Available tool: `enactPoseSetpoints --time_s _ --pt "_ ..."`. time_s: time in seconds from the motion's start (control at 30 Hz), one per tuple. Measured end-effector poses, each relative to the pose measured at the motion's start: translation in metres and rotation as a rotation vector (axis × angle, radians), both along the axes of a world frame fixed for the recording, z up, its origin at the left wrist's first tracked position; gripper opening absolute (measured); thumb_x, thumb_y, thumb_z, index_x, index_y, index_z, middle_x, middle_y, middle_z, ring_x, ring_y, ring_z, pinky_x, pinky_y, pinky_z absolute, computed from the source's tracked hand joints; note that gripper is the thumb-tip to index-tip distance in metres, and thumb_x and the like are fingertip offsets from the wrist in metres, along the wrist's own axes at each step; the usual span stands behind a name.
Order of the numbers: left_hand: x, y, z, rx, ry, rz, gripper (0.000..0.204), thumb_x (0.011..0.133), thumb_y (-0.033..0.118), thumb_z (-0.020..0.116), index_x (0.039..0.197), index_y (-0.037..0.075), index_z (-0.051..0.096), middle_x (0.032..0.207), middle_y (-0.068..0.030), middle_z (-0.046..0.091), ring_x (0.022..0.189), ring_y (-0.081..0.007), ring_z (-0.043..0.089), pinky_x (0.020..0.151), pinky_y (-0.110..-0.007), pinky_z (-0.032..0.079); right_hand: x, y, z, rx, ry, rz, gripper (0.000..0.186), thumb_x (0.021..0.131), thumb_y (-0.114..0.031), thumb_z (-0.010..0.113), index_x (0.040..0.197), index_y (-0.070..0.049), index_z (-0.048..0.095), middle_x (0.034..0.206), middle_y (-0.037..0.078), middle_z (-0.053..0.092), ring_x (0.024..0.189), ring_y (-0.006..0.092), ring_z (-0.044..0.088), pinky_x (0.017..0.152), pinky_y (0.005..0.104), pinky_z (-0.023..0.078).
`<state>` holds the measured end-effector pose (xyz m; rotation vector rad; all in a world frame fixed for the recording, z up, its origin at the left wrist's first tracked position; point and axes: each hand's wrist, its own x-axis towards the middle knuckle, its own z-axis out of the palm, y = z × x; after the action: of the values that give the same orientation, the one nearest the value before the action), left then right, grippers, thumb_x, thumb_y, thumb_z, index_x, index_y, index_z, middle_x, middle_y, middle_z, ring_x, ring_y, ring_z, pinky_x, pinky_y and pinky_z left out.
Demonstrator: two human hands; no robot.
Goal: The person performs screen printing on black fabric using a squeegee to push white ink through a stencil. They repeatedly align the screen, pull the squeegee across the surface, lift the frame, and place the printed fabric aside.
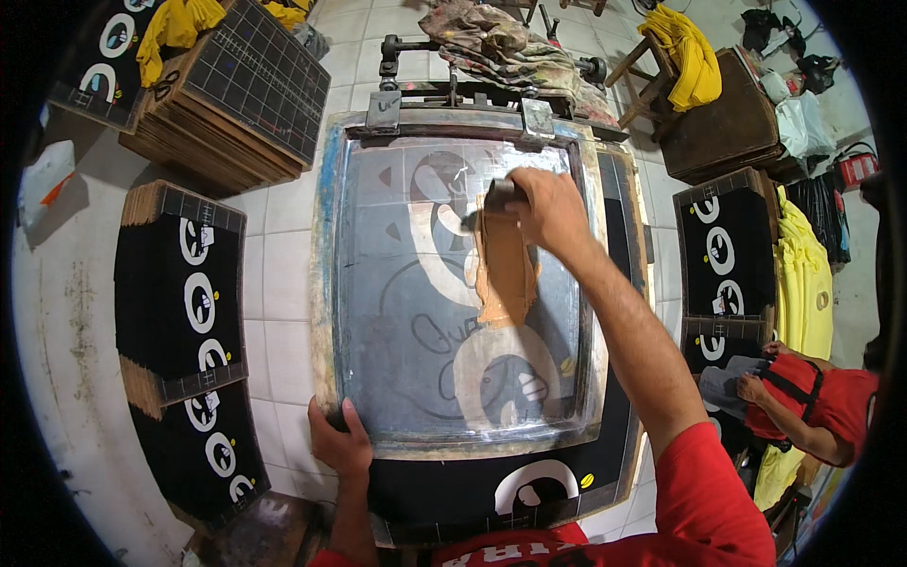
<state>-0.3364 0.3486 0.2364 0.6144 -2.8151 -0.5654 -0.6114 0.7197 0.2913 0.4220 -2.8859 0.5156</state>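
A screen printing frame [330,283] with a translucent mesh lies over a board with black printed fabric [425,496], clamped at its far edge by two metal hinges [384,113]. My right hand [543,213] grips a dark squeegee [502,197] on the mesh, at the top of a patch of tan ink [503,283]. Pale cartoon shapes show through the mesh. My left hand [340,435] holds the frame's near left corner, thumb up, its fingers partly hidden.
Stacked boards with printed black fabric flank me at left [189,302] and right [723,265]. Crumpled stained cloth [501,42] lies beyond the hinges, with yellow garments [694,76] on a stool at back right. Another person in red [831,406] is at the right, hands near grey material.
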Motion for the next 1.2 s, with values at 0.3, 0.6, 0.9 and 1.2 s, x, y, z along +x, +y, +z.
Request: enactPoseSetpoints --time_s 0.3,0.6,0.9,1.2 --pt "0.001 0.000 0.001 0.020 -0.003 0.009 0.055 0.099 0.035 0.066 0.138 -0.001 0.053 0.118 -0.0265 0.068 0.106 -0.0467 0.067 0.089 -0.049 0.054 0.083 -0.014 0.012 0.056 -0.059 0.022 0.038 0.073 0.000 0.068 0.109 -0.010 0.065 0.095 0.008 0.065 0.094 0.0301 0.063 0.079 0.0439 0.043" --pt "0.001 -0.001 -0.003 0.042 0.007 0.026 0.055 0.098 0.036 0.066 0.136 -0.002 0.055 0.120 -0.0267 0.068 0.108 -0.0465 0.067 0.090 -0.049 0.054 0.007 -0.009 -0.012 -0.001 0.188 -0.030 0.023 0.081 0.001 0.062 0.102 -0.009 0.062 0.093 0.010 0.063 0.089 0.0337 0.060 0.077 0.0449 0.045" --pt "0.000 0.000 -0.003 0.042 0.058 0.012 0.054 0.095 0.034 0.069 0.135 0.000 0.055 0.118 -0.0242 0.069 0.103 -0.0460 0.067 0.085 -0.051 0.054 0.104 -0.015 0.010 -0.036 -0.067 0.023 0.024 0.079 -0.006 0.070 0.102 -0.007 0.064 0.092 0.012 0.064 0.092 0.0363 0.061 0.078 0.0462 0.045" --pt "0.000 -0.001 -0.003 0.050 0.022 0.020 0.055 0.095 0.033 0.069 0.135 -0.002 0.055 0.118 -0.0236 0.069 0.104 -0.0458 0.067 0.086 -0.051 0.054 0.039 -0.009 -0.012 -0.021 0.097 -0.032 0.023 0.083 -0.011 0.071 0.103 -0.005 0.061 0.093 0.014 0.063 0.093 0.0375 0.061 0.079 0.0484 0.045"
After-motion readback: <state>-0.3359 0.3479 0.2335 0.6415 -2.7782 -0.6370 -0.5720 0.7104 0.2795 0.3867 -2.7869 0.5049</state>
